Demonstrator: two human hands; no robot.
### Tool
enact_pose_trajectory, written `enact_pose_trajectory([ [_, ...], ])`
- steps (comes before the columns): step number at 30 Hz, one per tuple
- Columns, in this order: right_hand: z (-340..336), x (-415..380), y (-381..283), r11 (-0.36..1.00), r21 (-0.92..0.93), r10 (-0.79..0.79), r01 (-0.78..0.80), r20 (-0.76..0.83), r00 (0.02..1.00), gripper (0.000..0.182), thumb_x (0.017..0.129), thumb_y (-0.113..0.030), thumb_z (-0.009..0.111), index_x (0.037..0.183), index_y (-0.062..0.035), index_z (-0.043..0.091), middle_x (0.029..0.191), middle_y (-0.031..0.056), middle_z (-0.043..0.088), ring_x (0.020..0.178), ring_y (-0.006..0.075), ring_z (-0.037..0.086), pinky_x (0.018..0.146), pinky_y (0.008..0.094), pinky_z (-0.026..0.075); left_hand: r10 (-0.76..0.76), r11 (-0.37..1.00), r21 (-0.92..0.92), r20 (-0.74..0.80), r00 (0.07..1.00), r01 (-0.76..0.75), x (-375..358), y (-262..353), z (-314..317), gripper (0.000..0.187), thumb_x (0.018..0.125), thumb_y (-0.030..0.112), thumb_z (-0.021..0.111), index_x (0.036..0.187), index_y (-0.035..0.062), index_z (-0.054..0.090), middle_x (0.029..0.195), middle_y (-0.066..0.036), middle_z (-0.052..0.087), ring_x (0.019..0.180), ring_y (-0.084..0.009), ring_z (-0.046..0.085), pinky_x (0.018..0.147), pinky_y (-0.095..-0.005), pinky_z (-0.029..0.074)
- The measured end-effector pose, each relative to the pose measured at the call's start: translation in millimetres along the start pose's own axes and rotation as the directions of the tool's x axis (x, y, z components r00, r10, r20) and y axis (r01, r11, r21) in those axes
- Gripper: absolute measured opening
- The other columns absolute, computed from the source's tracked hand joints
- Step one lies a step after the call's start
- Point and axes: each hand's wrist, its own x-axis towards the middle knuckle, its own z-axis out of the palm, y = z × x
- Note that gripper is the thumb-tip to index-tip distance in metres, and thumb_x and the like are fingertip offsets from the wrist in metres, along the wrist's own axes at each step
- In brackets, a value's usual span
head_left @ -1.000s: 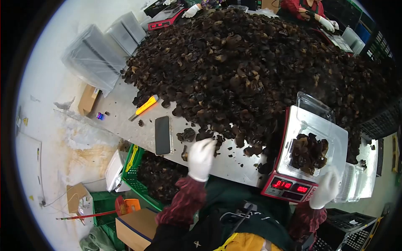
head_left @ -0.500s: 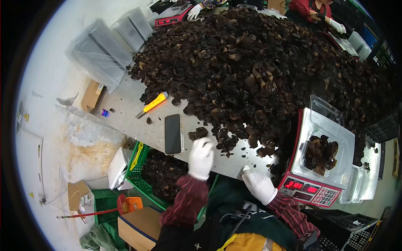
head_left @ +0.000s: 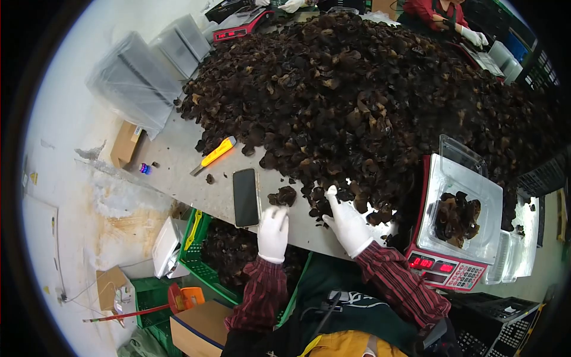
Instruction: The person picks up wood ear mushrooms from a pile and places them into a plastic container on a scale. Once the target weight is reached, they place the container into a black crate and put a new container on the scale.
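Observation:
A large pile of dark wood ear mushrooms covers much of the metal table. My left hand, in a white glove, is at the table's front edge beside a phone. Its fingers are slightly bent, with nothing visible in them; a loose wood ear lies just beyond them. My right hand, also gloved, reaches to the pile's near edge with its fingers spread, close to small pieces. To the right, a red digital scale carries a clear plastic box with wood ears inside.
A yellow utility knife lies left of the pile. Stacked clear boxes stand at the back left. Below the table edge is a green crate with dark pieces. Co-workers' gloved hands are at the far side.
My right hand has moved forward and left to the pile's edge, its fingers spreading. My left hand has drawn down slightly, back from the loose wood ear.

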Motion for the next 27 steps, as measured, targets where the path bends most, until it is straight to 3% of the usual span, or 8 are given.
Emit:
enact_pose_trajectory([
  [2, 17, 1, 9, 0.999, -0.038, -0.009, 0.01, 0.008, 1.0, 0.06, 0.084, -0.017, 0.062, 0.133, 0.004, 0.035, 0.079, 0.0159, 0.057, 0.075, 0.0321, 0.058, 0.066, 0.0398, 0.047, 0.057, 0.984, 0.173, -0.031, 0.998, -0.05, 23, 7, -3, 0.035, 0.076, 0.005, 0.065, 0.111, 0.0127, 0.061, 0.105, -0.01, 0.054, 0.1, -0.0295, 0.051, 0.085, -0.0397, 0.043],
  [5, 32, -6, 23, 0.986, -0.051, -0.165, 0.159, -0.184, 0.969, 0.006, 0.08, -0.001, 0.049, 0.085, -0.0035, 0.051, 0.074, 0.013, 0.053, 0.069, 0.0281, 0.059, 0.061, 0.0381, 0.047, 0.108, 0.938, 0.334, -0.019, 0.994, -0.096, 38, 1, 15, 0.036, 0.077, 0.007, 0.065, 0.112, 0.0133, 0.061, 0.107, -0.01, 0.054, 0.102, -0.0293, 0.05, 0.086, -0.0405, 0.042],
  [11, 18, -22, 16, 0.993, -0.085, -0.106, 0.087, -0.249, 0.963, 0.005, 0.077, -0.003, 0.05, 0.082, -0.0049, 0.05, 0.072, 0.0112, 0.052, 0.066, 0.0275, 0.058, 0.059, 0.0367, 0.047, -0.017, 0.989, -0.145, -0.001, 1.0, 0.017, 46, -9, 43, 0.029, 0.073, 0.0, 0.068, 0.1, 0.0086, 0.067, 0.104, -0.011, 0.058, 0.097, -0.0277, 0.058, 0.084, -0.034, 0.048],
  [14, -15, -31, 2, 0.997, 0.018, -0.066, 0.075, -0.289, 0.955, 0.006, 0.076, -0.003, 0.053, 0.081, -0.0043, 0.049, 0.072, 0.0123, 0.052, 0.065, 0.0292, 0.057, 0.056, 0.037, 0.046, 0.143, 0.927, -0.351, 0.013, 0.99, -0.13, 69, 34, 40, 0.026, 0.074, 0.001, 0.066, 0.099, 0.0076, 0.065, 0.114, -0.012, 0.056, 0.104, -0.03, 0.054, 0.087, -0.0357, 0.046],
  [16, -36, -39, -1, 0.997, 0.058, -0.032, 0.054, -0.328, 0.944, 0.006, 0.077, -0.003, 0.054, 0.081, -0.004, 0.049, 0.071, 0.0126, 0.052, 0.066, 0.03, 0.057, 0.058, 0.0377, 0.046, 0.238, 0.909, -0.37, 0.085, 0.967, -0.191, 85, 51, 55, 0.029, 0.072, 0.001, 0.067, 0.099, 0.0104, 0.064, 0.125, -0.013, 0.052, 0.108, -0.031, 0.053, 0.09, -0.0361, 0.046],
  [20, -96, -68, 7, 0.999, 0.033, 0.01, 0.004, -0.396, 0.918, 0.014, 0.077, -0.005, 0.06, 0.09, -0.0036, 0.055, 0.078, 0.0137, 0.057, 0.072, 0.0292, 0.059, 0.061, 0.0379, 0.047, 0.275, 0.942, -0.255, 0.209, 0.938, -0.22, 101, 46, 96, 0.024, 0.07, 0.001, 0.066, 0.092, 0.0074, 0.062, 0.1, -0.011, 0.057, 0.097, -0.0302, 0.056, 0.083, -0.0376, 0.047],
  [26, -183, -133, 58, 0.94, 0.011, 0.215, -0.34, -0.794, 0.569, 0.014, 0.077, -0.001, 0.067, 0.089, -0.0024, 0.06, 0.073, 0.013, 0.057, 0.064, 0.0293, 0.057, 0.056, 0.0373, 0.046, 0.356, 0.776, -0.577, 0.068, 0.932, -0.254, 106, 148, 54, 0.023, 0.07, 0.003, 0.069, 0.092, 0.0056, 0.065, 0.098, -0.01, 0.061, 0.087, -0.0278, 0.061, 0.079, -0.035, 0.049],
  [27, -187, -146, 75, 0.919, -0.019, 0.237, -0.394, -0.771, 0.591, 0.016, 0.078, 0.0, 0.071, 0.089, 0.0012, 0.06, 0.072, 0.0098, 0.059, 0.057, 0.0148, 0.051, 0.056, 0.0265, 0.046, 0.413, 0.729, -0.619, 0.056, 0.909, -0.293, 105, 177, 46, 0.025, 0.069, 0.002, 0.069, 0.094, 0.0049, 0.065, 0.102, -0.011, 0.061, 0.092, -0.0283, 0.06, 0.083, -0.035, 0.049],
])
